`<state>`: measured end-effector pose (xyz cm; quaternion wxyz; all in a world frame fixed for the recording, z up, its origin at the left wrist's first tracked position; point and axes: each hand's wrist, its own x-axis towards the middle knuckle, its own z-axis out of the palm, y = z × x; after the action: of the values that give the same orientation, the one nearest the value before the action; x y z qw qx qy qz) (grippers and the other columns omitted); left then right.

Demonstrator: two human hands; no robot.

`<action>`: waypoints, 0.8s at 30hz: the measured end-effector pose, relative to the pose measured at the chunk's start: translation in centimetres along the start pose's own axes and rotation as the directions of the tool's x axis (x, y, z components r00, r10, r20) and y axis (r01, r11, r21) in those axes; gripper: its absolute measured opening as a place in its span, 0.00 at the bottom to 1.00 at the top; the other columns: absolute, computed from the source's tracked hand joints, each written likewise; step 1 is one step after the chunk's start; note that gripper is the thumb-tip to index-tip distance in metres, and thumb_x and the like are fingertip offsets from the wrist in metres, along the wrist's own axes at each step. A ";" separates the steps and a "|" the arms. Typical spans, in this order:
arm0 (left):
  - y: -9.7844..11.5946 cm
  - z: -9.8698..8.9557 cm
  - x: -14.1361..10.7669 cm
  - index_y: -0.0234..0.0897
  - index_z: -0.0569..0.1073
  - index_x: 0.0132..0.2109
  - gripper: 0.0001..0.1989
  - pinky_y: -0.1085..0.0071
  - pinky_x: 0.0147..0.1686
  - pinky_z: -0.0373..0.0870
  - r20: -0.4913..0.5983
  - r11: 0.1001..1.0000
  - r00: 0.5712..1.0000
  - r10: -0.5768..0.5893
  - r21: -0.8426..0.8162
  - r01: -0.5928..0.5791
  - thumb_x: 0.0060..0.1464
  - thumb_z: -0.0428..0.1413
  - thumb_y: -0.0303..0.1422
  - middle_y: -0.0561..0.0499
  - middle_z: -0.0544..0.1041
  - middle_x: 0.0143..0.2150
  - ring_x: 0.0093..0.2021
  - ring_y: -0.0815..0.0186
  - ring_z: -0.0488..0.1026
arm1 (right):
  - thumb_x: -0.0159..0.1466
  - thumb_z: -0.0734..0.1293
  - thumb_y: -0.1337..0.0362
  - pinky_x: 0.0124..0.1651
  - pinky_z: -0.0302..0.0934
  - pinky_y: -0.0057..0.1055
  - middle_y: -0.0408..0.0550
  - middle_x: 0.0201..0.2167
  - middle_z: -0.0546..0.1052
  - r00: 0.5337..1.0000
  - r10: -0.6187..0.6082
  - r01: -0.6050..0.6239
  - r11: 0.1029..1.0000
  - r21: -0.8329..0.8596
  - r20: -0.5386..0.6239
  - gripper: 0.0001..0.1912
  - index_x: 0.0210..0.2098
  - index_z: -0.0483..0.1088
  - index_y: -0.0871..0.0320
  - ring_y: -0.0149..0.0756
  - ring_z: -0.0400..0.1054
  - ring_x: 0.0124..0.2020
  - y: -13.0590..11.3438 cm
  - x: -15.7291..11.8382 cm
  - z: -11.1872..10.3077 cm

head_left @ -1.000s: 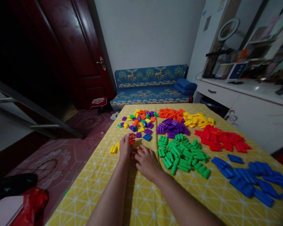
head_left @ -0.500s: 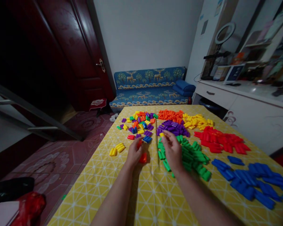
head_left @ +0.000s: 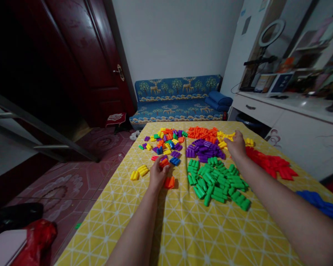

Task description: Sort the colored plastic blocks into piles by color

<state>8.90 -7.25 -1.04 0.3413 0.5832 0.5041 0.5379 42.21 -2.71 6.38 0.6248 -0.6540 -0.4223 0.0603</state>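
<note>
My left hand (head_left: 157, 176) is closed around an orange plastic block (head_left: 164, 162) just above the table. A second orange block (head_left: 170, 182) lies by its fingers. My right hand (head_left: 237, 146) reaches over the yellow block pile (head_left: 223, 136), thumb and fingers apart, with no block visible between them. Left of the hands' gap is a mixed heap of colored blocks (head_left: 168, 142), with a blue block (head_left: 174, 161) at its near side. Two yellow blocks (head_left: 138, 172) rest left of my left hand. Purple blocks (head_left: 204, 149) and green blocks (head_left: 219, 183) are piled in the middle.
Orange blocks (head_left: 202, 133) are heaped at the far side. Red blocks (head_left: 272, 162) and blue blocks (head_left: 323, 203) lie on the right, partly behind my right arm. A patterned yellow cloth (head_left: 194, 236) covers the table. A blue sofa (head_left: 177, 99) and white cabinet (head_left: 302, 129) stand beyond.
My right hand has moved from above the green pile, where it held a yellow block, right and away to the yellow pile. My left hand keeps nearly the same place.
</note>
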 end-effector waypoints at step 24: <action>0.6 0.0 -0.2 0.33 0.76 0.46 0.16 0.67 0.40 0.72 0.011 0.997 1.000 -0.026 -0.068 0.027 0.54 0.56 0.38 0.44 0.81 0.41 0.39 0.60 0.77 | 0.66 0.63 0.64 0.45 0.66 0.33 0.50 0.41 0.79 0.654 -0.261 0.302 0.951 0.072 0.710 0.11 0.46 0.72 0.57 0.38 0.73 0.42 -6.4 -23.1 2.3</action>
<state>9.08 -7.57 -0.52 0.3707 0.5670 0.4915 0.5474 23.05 -16.30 1.10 0.3968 -0.5221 -0.7281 0.1994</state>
